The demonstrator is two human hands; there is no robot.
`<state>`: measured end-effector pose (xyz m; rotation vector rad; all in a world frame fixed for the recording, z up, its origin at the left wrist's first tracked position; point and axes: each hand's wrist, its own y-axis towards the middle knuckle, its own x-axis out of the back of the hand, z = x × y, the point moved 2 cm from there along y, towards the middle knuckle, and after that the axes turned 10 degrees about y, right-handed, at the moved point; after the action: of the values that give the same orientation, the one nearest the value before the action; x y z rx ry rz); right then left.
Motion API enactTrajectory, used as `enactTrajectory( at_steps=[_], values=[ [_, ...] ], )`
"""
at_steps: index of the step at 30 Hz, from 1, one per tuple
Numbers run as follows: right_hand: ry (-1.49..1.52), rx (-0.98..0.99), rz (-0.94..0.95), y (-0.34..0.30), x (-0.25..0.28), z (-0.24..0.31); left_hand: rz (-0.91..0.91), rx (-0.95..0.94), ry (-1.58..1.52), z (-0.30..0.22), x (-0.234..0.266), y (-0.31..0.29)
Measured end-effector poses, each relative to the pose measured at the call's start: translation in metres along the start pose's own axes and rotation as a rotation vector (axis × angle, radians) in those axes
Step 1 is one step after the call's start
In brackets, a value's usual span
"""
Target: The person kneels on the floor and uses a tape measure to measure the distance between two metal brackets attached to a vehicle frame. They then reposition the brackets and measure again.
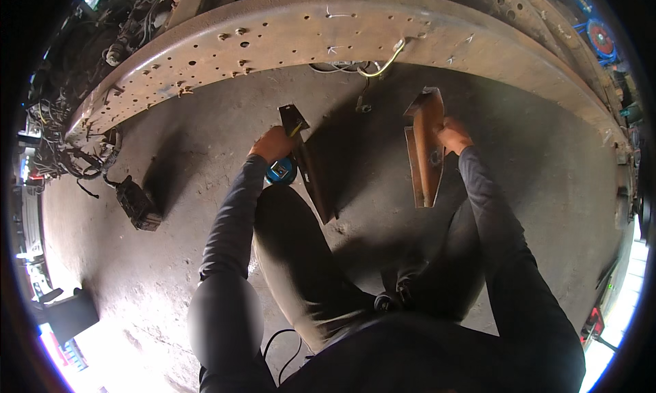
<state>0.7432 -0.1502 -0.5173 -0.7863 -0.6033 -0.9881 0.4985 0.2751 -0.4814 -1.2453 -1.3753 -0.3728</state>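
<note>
My left hand point(273, 145) is closed at the edge of a long, dark metal bracket point(313, 174), which slants from the upper left down toward my left knee. A thin yellow strip point(296, 128) shows by its fingertips; I cannot make out what it is. Just below that wrist is a round blue object point(281, 171) with a dark face, partly covered by my knee. My right hand point(453, 136) grips the right side of a rusty brown, angled metal bracket point(428, 150) with a wider top. The fingers behind its edge are partly hidden.
A long rusty beam point(287, 37) full of bolt holes curves across the far side, with a yellowish hose point(386, 61) hanging from it. A dark boxy part point(137, 203) on a wiring harness lies on the concrete floor point(198, 140) at left. A blue reel point(601, 37) is at far right.
</note>
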Motion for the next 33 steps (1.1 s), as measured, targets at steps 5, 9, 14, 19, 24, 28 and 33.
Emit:
enactTrajectory(
  at_steps=[5, 9, 14, 19, 24, 28, 33],
  values=[
    [-0.074, -0.074, 0.085, -0.02, -0.003, 0.009, -0.054, 0.038, 0.071, 0.008, 0.006, 0.009],
    [-0.26, 0.042, 0.015, -0.041, -0.017, 0.012, -0.036, -0.064, 0.118, 0.016, 0.012, 0.012],
    [0.066, -0.087, 0.025, -0.036, -0.027, -0.005, -0.016, -0.099, 0.156, 0.018, 0.011, 0.015],
    [0.127, -0.088, 0.123, -0.029, -0.022, -0.02, -0.012, -0.153, 0.185, 0.016, 0.01, 0.019],
    [-0.133, 0.09, -0.095, -0.031, -0.029, -0.012, 0.035, -0.242, 0.137, 0.018, 0.022, 0.011],
    [-0.157, 0.061, -0.099, -0.033, -0.032, -0.011, -0.049, -0.26, 0.176, 0.016, 0.024, 0.005],
    [-0.077, 0.036, 0.017, -0.037, -0.027, 0.0, -0.007, -0.244, 0.3, -0.002, 0.013, 0.02]
  ],
)
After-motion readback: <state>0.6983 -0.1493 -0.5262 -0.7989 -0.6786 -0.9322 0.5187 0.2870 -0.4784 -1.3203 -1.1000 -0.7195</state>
